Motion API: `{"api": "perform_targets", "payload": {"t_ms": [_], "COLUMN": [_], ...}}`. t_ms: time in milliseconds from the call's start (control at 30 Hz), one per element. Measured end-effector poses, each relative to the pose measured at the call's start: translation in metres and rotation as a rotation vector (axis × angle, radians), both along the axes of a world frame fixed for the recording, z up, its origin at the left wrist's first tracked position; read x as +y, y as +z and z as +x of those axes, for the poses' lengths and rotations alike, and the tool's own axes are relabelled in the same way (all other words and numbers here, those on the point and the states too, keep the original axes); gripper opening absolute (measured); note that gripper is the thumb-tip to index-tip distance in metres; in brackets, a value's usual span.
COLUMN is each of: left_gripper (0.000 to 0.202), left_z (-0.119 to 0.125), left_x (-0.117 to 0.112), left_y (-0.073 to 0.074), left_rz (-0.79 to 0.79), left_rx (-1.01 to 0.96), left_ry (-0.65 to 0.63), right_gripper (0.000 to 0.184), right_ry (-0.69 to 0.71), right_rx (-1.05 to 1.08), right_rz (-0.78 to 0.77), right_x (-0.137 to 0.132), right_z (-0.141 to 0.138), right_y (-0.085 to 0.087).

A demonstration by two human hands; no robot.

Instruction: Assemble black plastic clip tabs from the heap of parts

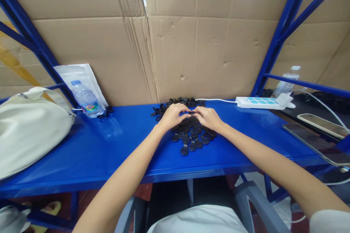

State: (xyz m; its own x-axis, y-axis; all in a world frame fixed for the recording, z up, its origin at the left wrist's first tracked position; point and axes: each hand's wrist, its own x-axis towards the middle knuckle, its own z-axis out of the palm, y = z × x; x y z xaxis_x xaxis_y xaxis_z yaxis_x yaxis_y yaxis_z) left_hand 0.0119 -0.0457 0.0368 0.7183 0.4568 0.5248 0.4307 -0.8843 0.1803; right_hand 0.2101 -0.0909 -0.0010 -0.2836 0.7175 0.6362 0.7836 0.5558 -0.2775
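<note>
My left hand (174, 115) and my right hand (207, 117) meet over a pile of small black plastic parts (193, 134). Between the fingertips of both hands is a small dark piece (192, 113), mostly covered by the fingers; it looks like one of the black parts. Both hands are closed in a pinch around it. The nearer parts are round discs with small holes and a short tab, spread toward the table's front edge. Behind my hands lies a second heap of black parts (180, 101), whose shapes are harder to make out.
The blue table (123, 153) backs onto cardboard sheets (213, 51). On the left are a white bag (32, 127), a water bottle (86, 98) and a white packet (94, 80). To the right are a power strip (259, 102), phones (314, 142) and another bottle (287, 80).
</note>
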Motion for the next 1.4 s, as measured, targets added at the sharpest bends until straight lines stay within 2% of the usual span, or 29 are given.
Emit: {"api": "perform_targets", "payload": {"t_ms": [167,400,1000,1400], "left_gripper": [0.006,0.007,0.004,0.009], "left_z": [0.0007,0.0013,0.0061,0.0039], "left_x": [-0.0001,-0.003,-0.0079,-0.0015], "left_y": [0.0005,0.0022,0.0012,-0.0012], "left_rz": [0.018,0.037,0.072,0.131], "left_rx": [0.024,0.058,0.118,0.153], "left_ry": [-0.006,0.04,0.111,0.019], "right_gripper": [0.008,0.004,0.012,0.014], "right_ry": [0.006,0.005,-0.075,-0.036], "right_rx": [0.012,0.025,-0.109,-0.132], "right_rz": [-0.01,-0.019,0.003,0.008], "right_x": [-0.0022,-0.0036,-0.0055,-0.0037], "right_z": [-0.0017,-0.003,-0.0028,0.0015], "right_y": [0.0023,0.0027,0.0038,0.0021]}}
